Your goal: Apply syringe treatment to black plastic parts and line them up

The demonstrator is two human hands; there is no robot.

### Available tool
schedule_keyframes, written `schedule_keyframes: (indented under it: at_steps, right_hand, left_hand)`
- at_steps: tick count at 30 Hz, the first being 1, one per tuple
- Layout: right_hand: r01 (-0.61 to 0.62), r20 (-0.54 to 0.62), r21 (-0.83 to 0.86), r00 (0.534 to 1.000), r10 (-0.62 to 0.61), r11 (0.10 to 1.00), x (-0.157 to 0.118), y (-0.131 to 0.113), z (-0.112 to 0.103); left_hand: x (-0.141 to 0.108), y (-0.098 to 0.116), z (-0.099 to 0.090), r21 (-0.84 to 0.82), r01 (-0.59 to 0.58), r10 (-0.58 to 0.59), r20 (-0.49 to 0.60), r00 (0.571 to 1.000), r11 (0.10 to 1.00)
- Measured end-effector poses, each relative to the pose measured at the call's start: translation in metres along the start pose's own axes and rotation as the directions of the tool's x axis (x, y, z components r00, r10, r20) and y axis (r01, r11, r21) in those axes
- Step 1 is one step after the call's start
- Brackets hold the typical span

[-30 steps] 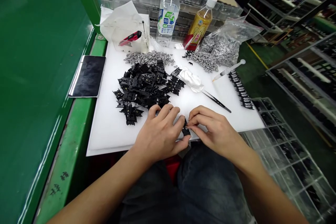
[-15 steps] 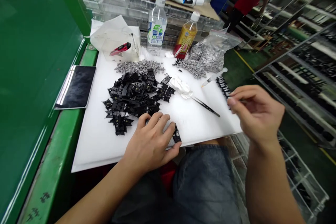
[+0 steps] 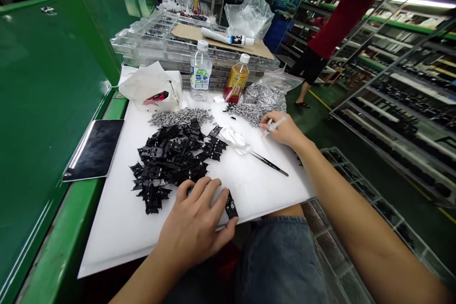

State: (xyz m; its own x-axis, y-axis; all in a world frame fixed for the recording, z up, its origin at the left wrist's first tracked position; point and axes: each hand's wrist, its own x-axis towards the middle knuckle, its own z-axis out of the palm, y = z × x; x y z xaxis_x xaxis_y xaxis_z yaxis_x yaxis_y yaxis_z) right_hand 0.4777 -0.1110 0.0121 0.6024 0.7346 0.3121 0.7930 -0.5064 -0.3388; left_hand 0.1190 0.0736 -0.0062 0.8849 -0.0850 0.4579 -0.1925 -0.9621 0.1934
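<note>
My left hand (image 3: 192, 228) rests at the near edge of the white plastic board (image 3: 117, 228), holding a small black plastic part (image 3: 231, 206) by its fingers and thumb. Up at the far side of the board, my right hand (image 3: 283, 130) grips a thin glue syringe (image 3: 275, 126) with a white plunger. Just behind that hand lies a heap of grey metal clips (image 3: 249, 113). A large pile of black plastic parts (image 3: 167, 164) fills the board's left middle. Fine black-tipped tweezers (image 3: 269, 164) and a crumpled white cloth (image 3: 233, 138) lie between my hands.
A plastic bag of grey clips (image 3: 265, 95), a water bottle (image 3: 200, 76), an amber drink bottle (image 3: 237, 78) and a clear box holding a red cutter (image 3: 156, 98) stand behind the board. Stacked clear trays (image 3: 160, 40) rise beyond them. A tablet (image 3: 94, 149) lies left; a person in red (image 3: 338, 28) stands far right.
My right hand has moved away from the black part, out to the right and then up the board, and now holds the syringe that lay there. My left hand keeps the part. The view has tilted upward.
</note>
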Motion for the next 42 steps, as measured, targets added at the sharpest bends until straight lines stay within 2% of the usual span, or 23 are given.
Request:
schedule_keyframes:
  at_steps: [6,9,12,14,17,19,21,22,25,29,32,34,42]
  right_hand:
    - [0.053,0.061,0.033,0.997,-0.055,0.998,0.012,-0.003,0.004]
    - [0.049,0.057,0.023,0.997,-0.050,0.999,0.013,-0.006,-0.003]
    - [-0.023,-0.048,0.001,0.999,0.024,1.000,-0.006,-0.010,-0.021]
    - [-0.112,-0.163,-0.006,0.981,0.109,0.994,-0.035,-0.020,-0.036]
    - [-0.214,-0.285,0.011,0.936,0.209,0.977,-0.095,-0.058,-0.047]
    - [-0.187,-0.310,0.049,0.931,0.193,0.981,-0.131,-0.096,-0.041]
    - [-0.016,-0.129,0.132,0.991,0.033,0.991,-0.154,-0.134,-0.024]
    - [0.035,-0.064,0.171,0.998,-0.024,0.985,-0.160,-0.150,-0.013]
    - [0.120,-0.052,0.221,0.992,-0.112,0.968,-0.163,-0.176,0.016]
    - [0.178,-0.130,0.103,0.978,-0.164,0.979,-0.162,-0.169,0.030]
    - [0.096,-0.166,0.059,0.982,-0.085,0.994,-0.169,-0.159,0.025]
    - [0.047,-0.175,0.095,0.984,-0.029,0.994,-0.174,-0.155,0.021]
    - [0.006,-0.046,0.249,0.999,0.006,0.969,-0.177,-0.146,0.005]
  left_hand:
    - [-0.001,0.000,0.000,-0.013,-0.001,0.001,0.003,1.000,1.000]
    - [-0.002,-0.001,0.001,-0.013,-0.009,0.009,0.003,1.000,1.000]
    - [-0.002,-0.002,0.001,-0.015,-0.010,0.010,0.018,1.000,1.000]
    - [-0.002,-0.001,0.000,-0.012,-0.008,0.008,0.031,1.000,1.000]
    - [-0.002,0.001,-0.001,0.003,-0.009,0.009,0.043,0.999,1.000]
    - [-0.002,0.002,-0.001,0.011,-0.012,0.011,0.054,0.998,1.000]
    - [-0.002,0.002,-0.001,0.019,-0.015,0.014,0.062,0.998,1.000]
    - [-0.001,0.002,-0.001,0.024,-0.017,0.016,0.065,0.998,1.000]
    - [-0.001,0.002,-0.001,0.031,-0.018,0.016,0.068,0.998,0.999]
    - [-0.001,0.003,-0.002,0.030,-0.019,0.016,0.078,0.997,0.999]
    - [0.000,0.003,-0.002,0.027,-0.022,0.020,0.076,0.997,0.999]
    - [0.000,0.003,-0.002,0.026,-0.024,0.022,0.076,0.997,0.999]
    - [0.000,0.001,0.000,0.033,-0.037,0.034,0.080,0.996,0.999]
